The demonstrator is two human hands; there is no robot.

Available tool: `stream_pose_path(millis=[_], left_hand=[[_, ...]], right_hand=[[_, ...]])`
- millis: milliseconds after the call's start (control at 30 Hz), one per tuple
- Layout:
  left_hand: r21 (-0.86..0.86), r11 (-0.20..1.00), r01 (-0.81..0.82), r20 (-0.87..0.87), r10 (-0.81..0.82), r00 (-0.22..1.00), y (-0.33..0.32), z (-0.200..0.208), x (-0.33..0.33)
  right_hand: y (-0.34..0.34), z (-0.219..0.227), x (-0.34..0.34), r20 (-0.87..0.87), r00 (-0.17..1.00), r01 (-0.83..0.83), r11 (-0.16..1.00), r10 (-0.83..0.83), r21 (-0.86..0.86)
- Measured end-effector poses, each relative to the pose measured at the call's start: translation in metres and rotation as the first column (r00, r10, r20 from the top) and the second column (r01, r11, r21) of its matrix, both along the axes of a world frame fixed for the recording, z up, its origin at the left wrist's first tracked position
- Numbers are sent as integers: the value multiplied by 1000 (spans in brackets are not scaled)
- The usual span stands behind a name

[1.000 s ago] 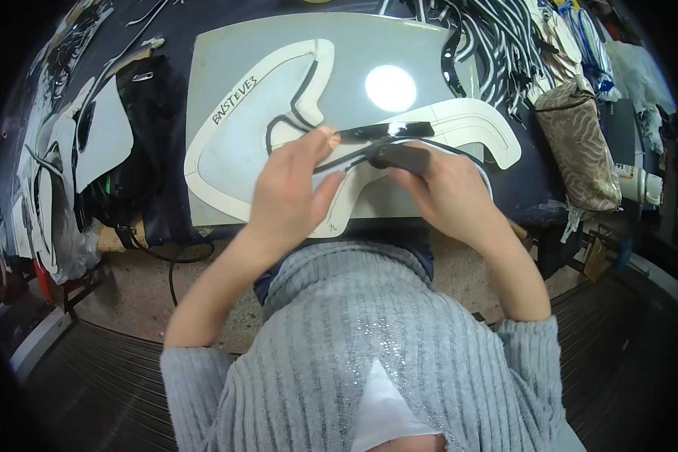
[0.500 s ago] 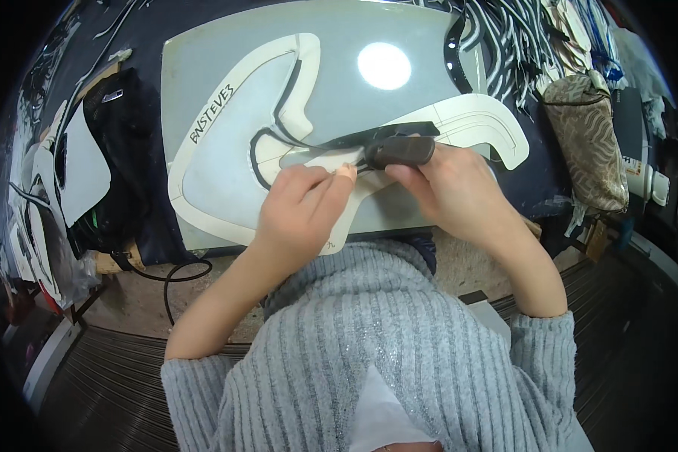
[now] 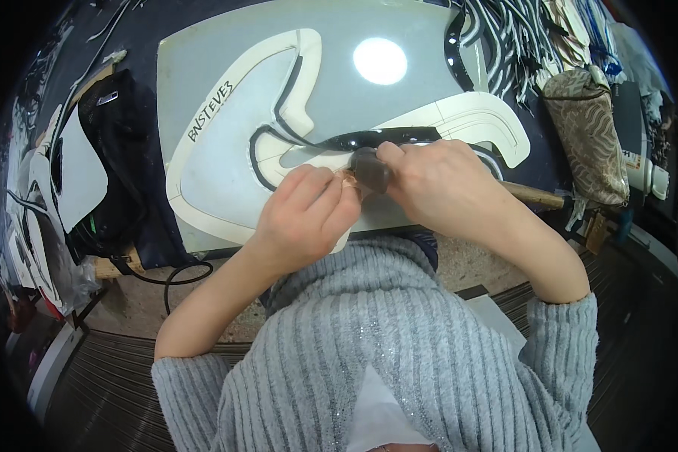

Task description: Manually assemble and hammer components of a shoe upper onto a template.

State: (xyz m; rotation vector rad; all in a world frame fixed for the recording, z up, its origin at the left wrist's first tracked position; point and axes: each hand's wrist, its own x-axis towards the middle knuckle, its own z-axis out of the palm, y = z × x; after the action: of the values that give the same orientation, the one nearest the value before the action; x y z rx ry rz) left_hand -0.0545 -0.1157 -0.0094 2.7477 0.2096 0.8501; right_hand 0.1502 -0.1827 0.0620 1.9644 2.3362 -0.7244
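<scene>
A white curved panel (image 3: 459,120) lies on the grey board (image 3: 339,83), a hooked end at its right. Black edging lines its left bend, and a shiny black strip (image 3: 384,138) runs across its middle. My left hand (image 3: 309,211) is closed, its fingertips pinching the panel's near edge. Right beside those fingertips is the dark head of a hammer (image 3: 371,172). My right hand (image 3: 441,181) grips this hammer, and its wooden handle sticks out past the wrist. The fingers partly cover the worked edge. Further left is a larger white frame-shaped template (image 3: 175,169) with black writing.
Black and white strips (image 3: 497,53) are heaped at the far right, near a patterned brown pouch (image 3: 589,143) and a white bottle (image 3: 644,179). A black bag (image 3: 128,151) and white cut pieces (image 3: 83,177) lie at the left. A black cable (image 3: 167,290) hangs below the table edge.
The hammer has turned, its head swinging left and down to my left fingertips, with the handle now showing at the right. My right elbow has moved outward. The left hand still pinches the edge.
</scene>
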Motion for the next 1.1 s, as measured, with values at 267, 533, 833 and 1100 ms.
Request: stream_pose_path(millis=[267, 533, 833, 1100], left_hand=[[-212, 976, -55, 31, 63, 998, -2, 0, -5], [-188, 981, -53, -2, 53, 999, -3, -1, -21], [-212, 976, -57, -23, 53, 998, -1, -6, -24], [-347, 916, -201, -29, 204, 979, -6, -9, -21]], right_hand=[[2, -3, 4, 3, 1000, -18, 998, 17, 64], [0, 0, 0, -70, 997, 29, 997, -24, 75], [-5, -10, -13, -145, 989, 55, 995, -42, 85], [-16, -15, -9, -130, 966, 209, 970, -225, -121]])
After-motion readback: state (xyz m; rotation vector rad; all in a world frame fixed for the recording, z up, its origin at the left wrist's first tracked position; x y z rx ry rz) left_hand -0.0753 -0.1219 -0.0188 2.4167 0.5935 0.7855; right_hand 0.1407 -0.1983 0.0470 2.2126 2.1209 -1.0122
